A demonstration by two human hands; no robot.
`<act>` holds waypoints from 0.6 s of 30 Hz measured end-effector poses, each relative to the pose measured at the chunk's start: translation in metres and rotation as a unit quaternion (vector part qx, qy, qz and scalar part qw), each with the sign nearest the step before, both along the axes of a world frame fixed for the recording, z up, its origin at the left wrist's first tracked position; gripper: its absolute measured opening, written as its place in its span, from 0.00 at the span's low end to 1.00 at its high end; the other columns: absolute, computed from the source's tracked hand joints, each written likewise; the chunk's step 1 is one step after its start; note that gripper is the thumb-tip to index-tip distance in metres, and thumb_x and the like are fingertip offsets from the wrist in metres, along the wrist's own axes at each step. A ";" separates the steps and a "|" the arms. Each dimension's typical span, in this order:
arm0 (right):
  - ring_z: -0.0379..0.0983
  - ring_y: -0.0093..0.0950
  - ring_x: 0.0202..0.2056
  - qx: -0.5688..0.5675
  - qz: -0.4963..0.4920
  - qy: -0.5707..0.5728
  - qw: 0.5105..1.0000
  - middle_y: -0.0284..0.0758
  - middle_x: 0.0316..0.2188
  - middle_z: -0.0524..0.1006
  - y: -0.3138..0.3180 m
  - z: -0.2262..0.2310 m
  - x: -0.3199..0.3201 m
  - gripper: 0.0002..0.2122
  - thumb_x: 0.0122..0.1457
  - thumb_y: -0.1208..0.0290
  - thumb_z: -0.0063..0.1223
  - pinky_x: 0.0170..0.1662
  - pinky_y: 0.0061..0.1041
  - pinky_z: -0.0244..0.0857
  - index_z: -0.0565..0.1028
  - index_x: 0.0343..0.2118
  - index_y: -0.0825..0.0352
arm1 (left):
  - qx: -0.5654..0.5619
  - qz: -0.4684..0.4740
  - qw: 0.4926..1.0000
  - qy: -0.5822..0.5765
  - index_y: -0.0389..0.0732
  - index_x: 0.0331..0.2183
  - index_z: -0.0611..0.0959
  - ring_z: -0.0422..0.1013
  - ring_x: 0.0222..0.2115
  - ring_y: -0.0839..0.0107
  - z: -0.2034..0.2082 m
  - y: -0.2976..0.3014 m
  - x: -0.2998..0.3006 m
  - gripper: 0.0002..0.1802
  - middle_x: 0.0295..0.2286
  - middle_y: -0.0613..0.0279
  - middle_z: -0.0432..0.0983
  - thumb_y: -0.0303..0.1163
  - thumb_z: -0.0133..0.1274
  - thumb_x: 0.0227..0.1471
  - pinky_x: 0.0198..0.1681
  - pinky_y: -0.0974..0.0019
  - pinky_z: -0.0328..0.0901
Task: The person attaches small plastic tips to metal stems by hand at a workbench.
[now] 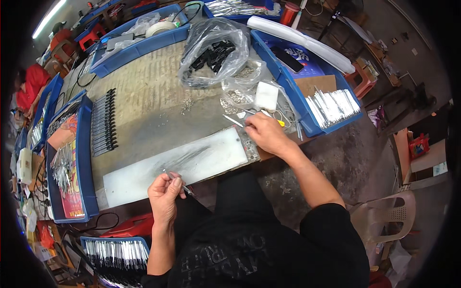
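Note:
Near the front edge of the workbench, my left hand (164,196) pinches a slim metal rod (187,190), whose ends stick out past the thumb and fingers. Below it lies a long white board (127,185), smudged dark in the middle. My right hand (270,136) rests past the board's right end, fingers bent and drawn together, low over the bench. Whatever those fingertips touch is hidden. Close by are a thin white stick (233,120), a white block (266,96), a yellow-tipped tool (281,123) and clear bags of small metal parts (237,96).
A row of black-ended metal rods (103,122) lies left. Blue trays of metal pieces stand left (90,168) and right (314,130); the right one also holds a phone (287,58). A bag of black parts (213,55) sits behind. Another person (31,86) is far left.

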State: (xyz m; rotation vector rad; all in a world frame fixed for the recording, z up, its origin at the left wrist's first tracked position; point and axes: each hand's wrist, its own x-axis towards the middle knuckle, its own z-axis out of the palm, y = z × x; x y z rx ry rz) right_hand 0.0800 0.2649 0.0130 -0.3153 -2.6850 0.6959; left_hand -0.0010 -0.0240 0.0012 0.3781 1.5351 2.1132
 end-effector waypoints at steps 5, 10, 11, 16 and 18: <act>0.69 0.42 0.31 0.093 -0.051 -0.081 0.991 0.45 0.27 0.72 -0.007 -0.012 -0.021 0.08 0.50 0.69 0.52 0.35 0.37 0.62 0.70 0.26 0.70 | 0.010 0.019 1.000 0.006 0.35 0.28 0.74 0.64 0.18 0.79 0.000 -0.006 0.004 0.06 0.21 0.62 0.69 0.27 0.52 0.49 0.18 0.77 0.62; 0.68 0.46 0.32 0.049 -0.006 -0.099 0.994 0.47 0.25 0.72 -0.009 0.001 -0.020 0.10 0.51 0.69 0.48 0.35 0.40 0.62 0.69 0.25 0.72 | 0.014 0.012 1.000 -0.002 0.35 0.28 0.74 0.66 0.18 0.78 0.003 -0.008 0.006 0.06 0.23 0.61 0.70 0.28 0.51 0.50 0.19 0.77 0.63; 0.68 0.45 0.30 -0.040 0.004 -0.084 0.996 0.47 0.24 0.72 -0.014 0.013 -0.017 0.10 0.52 0.69 0.48 0.34 0.38 0.61 0.68 0.25 0.73 | 0.017 0.010 0.999 -0.028 0.35 0.25 0.75 0.65 0.19 0.78 0.004 -0.009 0.006 0.05 0.24 0.59 0.72 0.26 0.52 0.49 0.22 0.77 0.63; 0.63 0.19 0.24 -0.459 0.093 -0.064 0.881 0.31 0.21 0.71 -0.047 0.023 -0.003 0.07 0.54 0.70 0.47 0.27 0.18 0.56 0.70 0.27 0.70 | 0.024 -0.023 0.999 -0.026 0.33 0.26 0.76 0.67 0.18 0.76 0.001 0.002 0.004 0.07 0.24 0.59 0.72 0.28 0.52 0.49 0.22 0.75 0.63; 0.61 0.14 0.24 -0.507 0.119 -0.080 0.850 0.26 0.22 0.71 -0.063 0.023 0.001 0.07 0.56 0.70 0.47 0.27 0.14 0.55 0.70 0.27 0.68 | 0.046 -0.050 0.997 -0.032 0.32 0.28 0.76 0.67 0.19 0.76 0.008 0.014 0.005 0.07 0.24 0.60 0.72 0.28 0.52 0.49 0.22 0.75 0.63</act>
